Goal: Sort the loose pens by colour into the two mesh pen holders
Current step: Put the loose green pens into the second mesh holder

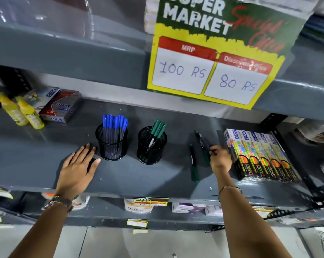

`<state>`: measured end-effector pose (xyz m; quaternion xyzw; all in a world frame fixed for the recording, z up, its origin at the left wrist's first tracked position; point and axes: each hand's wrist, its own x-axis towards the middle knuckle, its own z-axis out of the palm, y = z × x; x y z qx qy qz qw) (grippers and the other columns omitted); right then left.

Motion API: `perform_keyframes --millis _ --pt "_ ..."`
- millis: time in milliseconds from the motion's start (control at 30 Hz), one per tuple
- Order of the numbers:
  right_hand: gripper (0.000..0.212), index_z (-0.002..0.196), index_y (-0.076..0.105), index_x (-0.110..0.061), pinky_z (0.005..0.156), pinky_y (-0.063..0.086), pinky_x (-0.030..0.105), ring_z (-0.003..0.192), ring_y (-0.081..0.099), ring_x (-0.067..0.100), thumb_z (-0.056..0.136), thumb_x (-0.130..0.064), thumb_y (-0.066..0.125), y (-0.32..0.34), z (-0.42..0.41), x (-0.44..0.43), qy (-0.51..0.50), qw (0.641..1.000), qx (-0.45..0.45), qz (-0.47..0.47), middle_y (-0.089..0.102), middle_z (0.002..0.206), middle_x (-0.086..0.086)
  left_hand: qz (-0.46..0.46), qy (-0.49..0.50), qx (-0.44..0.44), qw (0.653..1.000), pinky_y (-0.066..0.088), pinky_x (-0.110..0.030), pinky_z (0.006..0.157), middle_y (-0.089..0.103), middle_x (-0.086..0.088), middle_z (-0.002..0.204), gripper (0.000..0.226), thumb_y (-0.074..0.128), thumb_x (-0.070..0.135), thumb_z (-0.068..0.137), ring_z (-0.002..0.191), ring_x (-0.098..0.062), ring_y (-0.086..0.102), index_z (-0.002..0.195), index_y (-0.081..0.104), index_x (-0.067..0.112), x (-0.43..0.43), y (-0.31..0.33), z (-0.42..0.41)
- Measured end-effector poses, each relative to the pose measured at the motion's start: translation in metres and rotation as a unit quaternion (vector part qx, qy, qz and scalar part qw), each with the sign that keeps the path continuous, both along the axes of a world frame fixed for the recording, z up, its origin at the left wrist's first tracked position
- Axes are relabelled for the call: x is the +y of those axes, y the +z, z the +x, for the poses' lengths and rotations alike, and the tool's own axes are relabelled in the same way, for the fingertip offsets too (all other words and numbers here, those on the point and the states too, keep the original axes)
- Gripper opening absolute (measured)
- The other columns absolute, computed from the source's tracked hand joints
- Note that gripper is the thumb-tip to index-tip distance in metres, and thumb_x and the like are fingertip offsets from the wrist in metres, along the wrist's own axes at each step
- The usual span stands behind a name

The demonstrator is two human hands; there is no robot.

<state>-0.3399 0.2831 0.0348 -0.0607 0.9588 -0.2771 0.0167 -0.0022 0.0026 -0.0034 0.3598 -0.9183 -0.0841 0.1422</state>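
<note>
Your left hand [78, 164] lies flat and open on the shelf [45, 146] beside the blue-pen holder [111, 144]. Your right hand [219, 160] pinches one green pen [203, 141]; another green pen [193, 162] lies loose near the green-pen holder [151, 146].

Right hand [219, 159] pinches green pen [204, 146] on shelf [138, 175].
</note>
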Motion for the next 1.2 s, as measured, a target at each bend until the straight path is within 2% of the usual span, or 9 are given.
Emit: perform_keyframes --millis 233,367,467,533,667,733,867,1067,1200 --pt "0.018 0.097 0.067 -0.009 0.081 0.054 0.041 0.092 0.066 0.031 0.081 -0.002 0.067 0.024 0.015 -0.012 -0.045 0.975 0.106 -0.192 0.068 0.104 0.016 0.005 0.004 0.002 1.000 0.013 -0.032 0.109 0.042 -0.007 0.144 0.065 0.020 0.052 0.091 0.134 -0.022 0.035 0.135 0.046 0.012 0.002 0.003 -0.003" --pt "0.023 0.091 0.067 -0.001 0.078 0.055 0.023 0.078 0.060 0.022 0.072 0.011 0.066 0.065 0.028 -0.041 -0.065 0.922 0.175 -0.339 0.060 0.097 0.013 0.008 0.001 0.012 1.000 0.015 -0.035 0.109 0.042 -0.008 0.144 0.066 0.019 0.052 0.091 0.134 -0.023 0.034 0.135 0.046 0.012 0.002 0.006 0.000" --pt "0.028 0.101 0.057 0.014 0.063 0.050 0.012 0.068 0.058 0.000 0.074 0.020 0.060 0.104 0.046 -0.070 -0.016 0.864 0.179 -0.471 0.069 0.080 -0.008 0.010 -0.001 0.015 1.000 0.018 -0.037 0.108 0.044 -0.009 0.143 0.066 0.019 0.052 0.091 0.133 -0.023 0.036 0.135 0.047 0.011 0.002 0.007 0.001" --pt "0.034 0.106 0.050 0.019 0.061 0.050 0.011 0.064 0.060 -0.005 0.074 0.021 0.062 0.121 0.059 -0.089 0.020 0.839 0.181 -0.513 0.066 0.074 -0.006 0.013 -0.001 0.014 1.000 0.019 -0.037 0.108 0.044 -0.009 0.142 0.066 0.019 0.052 0.091 0.133 -0.024 0.037 0.134 0.048 0.011 0.001 0.008 0.001" --pt "0.037 0.100 0.056 -0.003 0.069 0.054 0.018 0.068 0.063 -0.001 0.072 0.019 0.066 0.147 0.088 -0.127 0.102 0.797 0.114 -0.585 0.063 0.082 0.003 0.015 -0.003 0.008 1.000 0.019 -0.035 0.106 0.049 -0.010 0.139 0.062 0.023 0.049 0.091 0.130 -0.025 0.041 0.130 0.052 0.010 0.003 0.010 0.002" --pt "0.047 0.088 0.056 -0.024 0.072 0.056 0.026 0.068 0.065 0.005 0.070 0.016 0.070 0.152 0.105 -0.145 0.137 0.811 0.089 -0.562 0.065 0.078 -0.009 0.015 -0.004 0.004 1.000 0.019 -0.035 0.105 0.050 -0.011 0.137 0.060 0.025 0.047 0.091 0.128 -0.025 0.043 0.129 0.053 0.009 0.003 0.010 0.003" --pt "0.045 0.071 0.052 -0.030 0.077 0.054 0.045 0.070 0.065 0.028 0.067 0.008 0.076 0.146 0.134 -0.175 0.191 0.848 0.052 -0.491 0.061 0.068 -0.011 0.020 -0.008 -0.004 1.000 0.023 -0.037 0.104 0.052 -0.014 0.135 0.061 0.025 0.048 0.092 0.126 -0.027 0.045 0.127 0.055 0.007 0.002 0.010 0.003" --pt "0.026 0.085 0.058 -0.012 0.066 0.052 0.022 0.069 0.062 0.018 0.071 -0.001 0.077 0.112 0.157 -0.193 0.293 0.892 0.024 -0.345 0.062 0.073 -0.001 0.022 -0.012 -0.003 1.000 0.029 -0.040 0.102 0.053 -0.015 0.134 0.066 0.017 0.051 0.095 0.124 -0.028 0.047 0.126 0.056 0.007 0.000 0.009 0.003" --pt "0.025 0.092 0.061 -0.006 0.075 0.057 0.036 0.078 0.062 0.019 0.073 -0.006 0.077 0.094 0.168 -0.196 0.286 0.916 0.013 -0.283 0.068 0.087 0.013 0.017 -0.016 0.008 1.000 0.030 -0.040 0.101 0.054 -0.015 0.133 0.061 0.022 0.048 0.095 0.123 -0.029 0.049 0.124 0.057 0.006 0.000 0.010 0.003"
